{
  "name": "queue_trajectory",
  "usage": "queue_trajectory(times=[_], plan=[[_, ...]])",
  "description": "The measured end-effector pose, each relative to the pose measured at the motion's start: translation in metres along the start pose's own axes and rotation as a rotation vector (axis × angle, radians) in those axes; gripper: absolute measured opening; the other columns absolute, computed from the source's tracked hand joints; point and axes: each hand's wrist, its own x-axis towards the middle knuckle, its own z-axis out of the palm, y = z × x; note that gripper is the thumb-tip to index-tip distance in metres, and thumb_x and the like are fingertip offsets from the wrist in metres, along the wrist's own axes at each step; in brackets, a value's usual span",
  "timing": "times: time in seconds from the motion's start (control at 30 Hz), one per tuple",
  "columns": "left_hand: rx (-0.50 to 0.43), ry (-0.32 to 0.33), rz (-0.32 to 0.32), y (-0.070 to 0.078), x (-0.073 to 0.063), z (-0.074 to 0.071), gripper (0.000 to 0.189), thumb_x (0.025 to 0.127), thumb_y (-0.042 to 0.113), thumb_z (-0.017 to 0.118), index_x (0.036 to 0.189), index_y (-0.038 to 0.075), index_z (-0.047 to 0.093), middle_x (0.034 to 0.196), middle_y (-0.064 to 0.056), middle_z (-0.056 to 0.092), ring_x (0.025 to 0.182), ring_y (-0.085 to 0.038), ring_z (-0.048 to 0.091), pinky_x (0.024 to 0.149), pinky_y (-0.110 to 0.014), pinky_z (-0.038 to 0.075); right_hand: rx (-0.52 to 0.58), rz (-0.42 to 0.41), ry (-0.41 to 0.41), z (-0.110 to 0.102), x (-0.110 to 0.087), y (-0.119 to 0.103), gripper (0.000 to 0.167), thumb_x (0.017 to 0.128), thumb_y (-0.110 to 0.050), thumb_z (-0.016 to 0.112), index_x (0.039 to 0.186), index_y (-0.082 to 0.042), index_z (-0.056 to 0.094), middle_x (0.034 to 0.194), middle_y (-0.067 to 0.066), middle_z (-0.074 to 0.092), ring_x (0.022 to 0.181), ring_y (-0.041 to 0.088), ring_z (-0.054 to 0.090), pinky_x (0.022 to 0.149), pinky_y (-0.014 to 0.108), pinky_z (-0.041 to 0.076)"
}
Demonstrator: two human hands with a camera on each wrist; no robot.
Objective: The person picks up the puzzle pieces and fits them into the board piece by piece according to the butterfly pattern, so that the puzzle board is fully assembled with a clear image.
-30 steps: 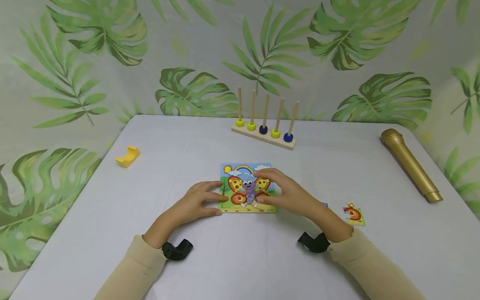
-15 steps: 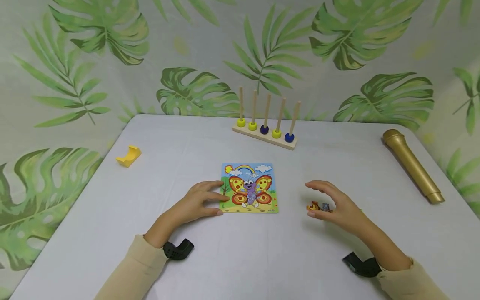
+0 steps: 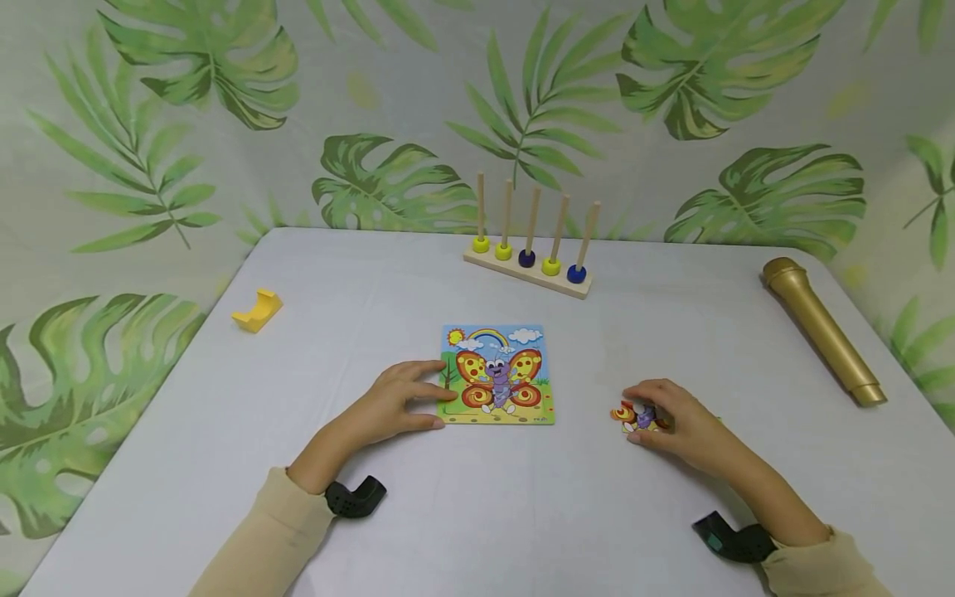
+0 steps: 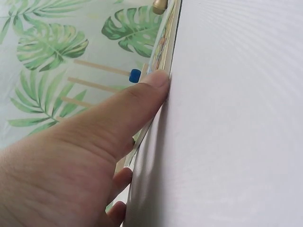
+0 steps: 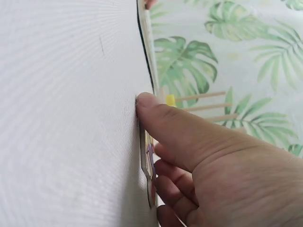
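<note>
In the head view, a square butterfly puzzle board [image 3: 496, 373] lies flat at mid-table. My left hand [image 3: 391, 402] rests at its left side, fingers loosely extended and touching the edge; the left wrist view has the thumb [image 4: 142, 90] against that edge. To the right, my right hand [image 3: 686, 423] pinches a loose puzzle piece [image 3: 643, 417] with purple and orange print between thumb and fingers. That piece lies flat on the white cloth, partly covered by the hand. From the right wrist, the thumb [image 5: 163, 118] is seen at the piece's near edge.
Behind the board stands a wooden peg rack [image 3: 528, 269] with yellow and blue beads. A gold microphone [image 3: 821, 332] lies at the far right. A yellow curved block [image 3: 257, 311] sits at the left. The leaf-print cloth [image 3: 403, 182] hangs behind the table.
My right hand has left the butterfly board, moved right to the loose pieces, and closed its fingers on one. The left hand stays at the board's edge.
</note>
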Motion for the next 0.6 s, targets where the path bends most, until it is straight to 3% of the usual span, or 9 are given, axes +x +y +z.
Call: queue_trajectory(times=[0.07,0.13,0.33,0.5,0.6], plan=[[-0.001,-0.001,-0.001,0.000,0.000,0.000,0.036,0.077,0.036,0.069,0.112,0.025,0.066,0.137,-0.006,0.039,0.126,-0.028,0.028,0.102,-0.048,0.018,-0.025,0.006,0.002,0.000,0.000,0.001,0.045,0.073,-0.027,0.074,0.112,-0.011,0.058,0.112,0.008,0.050,0.104,0.028,0.046,0.088,0.045,0.032],[0.001,-0.001,-0.003,0.000,0.000,0.000,0.036,0.077,0.036,0.069,0.112,0.025,0.066,0.137,-0.005,0.039,0.126,-0.028,0.028,0.102,-0.048,0.018,-0.037,0.015,0.003,0.000,0.000,0.001,0.040,0.073,-0.026,0.075,0.108,-0.012,0.060,0.109,0.008,0.051,0.101,0.029,0.047,0.086,0.051,0.030],[-0.001,-0.004,-0.007,0.001,-0.001,0.000,0.037,0.077,0.036,0.069,0.113,0.025,0.065,0.137,-0.005,0.039,0.126,-0.028,0.028,0.101,-0.048,0.019,-0.083,-0.022,0.023,0.001,0.001,-0.002,0.035,0.072,-0.024,0.076,0.100,-0.012,0.060,0.102,0.004,0.056,0.093,0.025,0.051,0.082,0.046,0.031],[-0.002,0.000,-0.004,0.001,-0.001,0.000,0.037,0.078,0.036,0.069,0.112,0.025,0.065,0.137,-0.005,0.038,0.126,-0.029,0.028,0.101,-0.048,0.019,-0.081,-0.119,0.073,-0.002,0.006,-0.012,0.034,0.071,-0.019,0.077,0.099,-0.011,0.060,0.094,-0.006,0.060,0.084,0.014,0.054,0.075,0.040,0.039],[0.001,0.001,-0.007,0.000,-0.001,0.001,0.037,0.078,0.037,0.069,0.112,0.026,0.065,0.138,-0.004,0.038,0.126,-0.028,0.028,0.102,-0.048,0.019,-0.062,-0.166,0.109,-0.003,0.010,-0.026,0.036,0.069,-0.017,0.078,0.100,-0.013,0.061,0.093,-0.009,0.060,0.082,0.010,0.053,0.075,0.038,0.038]])
